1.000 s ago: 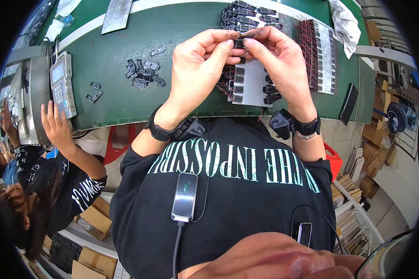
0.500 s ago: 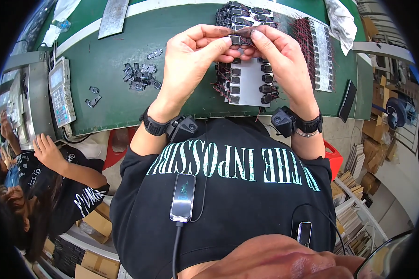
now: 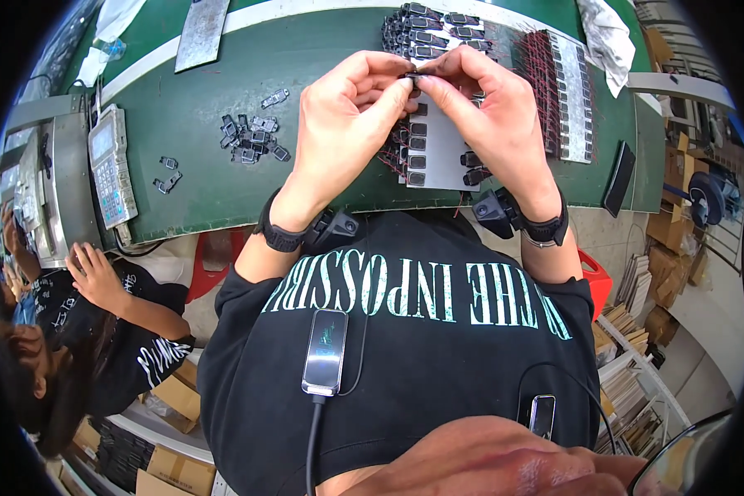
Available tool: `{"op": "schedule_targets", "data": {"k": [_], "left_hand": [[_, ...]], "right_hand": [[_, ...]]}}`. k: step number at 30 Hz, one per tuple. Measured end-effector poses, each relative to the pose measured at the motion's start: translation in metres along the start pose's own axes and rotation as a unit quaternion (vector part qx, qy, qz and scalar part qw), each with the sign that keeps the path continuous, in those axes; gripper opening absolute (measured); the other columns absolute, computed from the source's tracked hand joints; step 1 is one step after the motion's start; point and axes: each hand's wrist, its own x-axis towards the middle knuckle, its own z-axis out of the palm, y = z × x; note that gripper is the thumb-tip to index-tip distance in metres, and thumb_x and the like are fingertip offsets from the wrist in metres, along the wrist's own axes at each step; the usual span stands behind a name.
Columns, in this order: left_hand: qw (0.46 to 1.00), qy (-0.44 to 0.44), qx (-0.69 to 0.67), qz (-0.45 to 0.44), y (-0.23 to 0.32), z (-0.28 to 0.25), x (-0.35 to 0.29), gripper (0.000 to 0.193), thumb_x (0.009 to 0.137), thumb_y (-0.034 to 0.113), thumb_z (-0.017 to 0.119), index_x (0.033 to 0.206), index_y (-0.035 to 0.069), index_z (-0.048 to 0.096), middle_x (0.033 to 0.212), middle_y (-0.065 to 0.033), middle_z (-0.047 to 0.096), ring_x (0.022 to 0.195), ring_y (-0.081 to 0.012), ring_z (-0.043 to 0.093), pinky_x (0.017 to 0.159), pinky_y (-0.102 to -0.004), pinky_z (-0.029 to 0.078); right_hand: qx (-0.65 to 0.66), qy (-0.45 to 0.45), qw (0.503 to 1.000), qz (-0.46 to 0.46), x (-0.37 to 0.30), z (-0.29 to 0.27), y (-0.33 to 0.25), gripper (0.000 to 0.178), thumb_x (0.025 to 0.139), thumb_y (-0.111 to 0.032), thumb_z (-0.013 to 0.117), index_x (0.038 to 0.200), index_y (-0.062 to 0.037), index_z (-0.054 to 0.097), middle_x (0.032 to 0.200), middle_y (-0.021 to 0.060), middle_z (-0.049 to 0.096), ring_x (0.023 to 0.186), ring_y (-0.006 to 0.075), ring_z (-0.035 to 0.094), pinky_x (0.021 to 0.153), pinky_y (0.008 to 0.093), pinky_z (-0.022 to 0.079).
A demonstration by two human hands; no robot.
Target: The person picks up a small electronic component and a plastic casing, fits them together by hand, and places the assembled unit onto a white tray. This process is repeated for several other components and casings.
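part (image 3: 413, 77) was finger-pinched by left hand (image 3: 339, 120) and right hand (image 3: 504, 116) | part rows (image 3: 417, 144) were set along plate (image 3: 448, 157) edges | loose pile (image 3: 245, 155) was left on bench (image 3: 198, 198)

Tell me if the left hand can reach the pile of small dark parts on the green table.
Probably yes: the pile lies on the green table, left of the left hand, nothing seen between. But that hand and the right hand pinch a small dark piece, so it would likely have to let go.
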Motion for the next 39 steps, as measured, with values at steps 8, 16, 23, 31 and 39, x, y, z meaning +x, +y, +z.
{"op": "schedule_targets", "data": {"k": [8,16,23,31,39], "left_hand": [[0.996,0.062,0.025,0.059,0.004,-0.013,0.003,0.020,0.095,0.008,0.061,0.112,-0.003,0.062,0.107,-0.0120,0.069,0.087,-0.0153,0.070,0.071,-0.0241,0.056],[0.996,0.082,0.006,0.041,-0.007,-0.024,-0.004,0.018,0.095,0.008,0.060,0.110,-0.002,0.064,0.107,-0.0086,0.069,0.086,-0.0137,0.070,0.071,-0.0235,0.056],[0.982,0.167,0.040,0.073,-0.008,-0.063,-0.005,0.017,0.096,0.008,0.060,0.109,-0.002,0.065,0.105,-0.0086,0.070,0.084,-0.0136,0.069,0.071,-0.0237,0.056],[0.878,0.236,0.415,0.033,-0.022,-0.133,-0.015,0.014,0.090,0.014,0.065,0.098,0.005,0.072,0.092,-0.0082,0.073,0.079,-0.0232,0.070,0.070,-0.0304,0.055],[0.757,0.081,0.635,0.131,-0.037,-0.111,-0.001,0.015,0.084,0.013,0.064,0.097,0.008,0.071,0.089,-0.0094,0.068,0.086,-0.0283,0.064,0.076,-0.0382,0.053]], "right_hand": [[-0.208,0.058,0.974,-0.069,0.010,0.000,0.016,0.014,0.083,-0.011,0.070,0.096,-0.0052,0.068,0.085,0.0060,0.064,0.073,0.0170,0.062,0.067,0.0287,0.050],[-0.220,0.048,0.967,-0.117,0.005,-0.006,0.022,0.016,0.083,-0.011,0.071,0.097,-0.0045,0.068,0.088,0.0067,0.064,0.080,0.0221,0.062,0.070,0.0311,0.050],[-0.195,0.030,0.970,-0.142,0.007,-0.012,0.017,0.018,0.082,-0.008,0.070,0.100,-0.0047,0.068,0.089,0.0085,0.063,0.081,0.0237,0.063,0.071,0.0316,0.050],[-0.211,-0.067,0.958,-0.180,-0.003,-0.007,0.002,0.015,0.082,-0.004,0.069,0.096,-0.0014,0.065,0.088,0.0109,0.061,0.080,0.0280,0.061,0.071,0.0354,0.049],[-0.206,-0.101,0.962,-0.150,0.001,-0.005,-0.003,0.011,0.083,-0.001,0.065,0.094,0.0010,0.062,0.088,0.0128,0.060,0.079,0.0281,0.061,0.070,0.0345,0.049]]}}
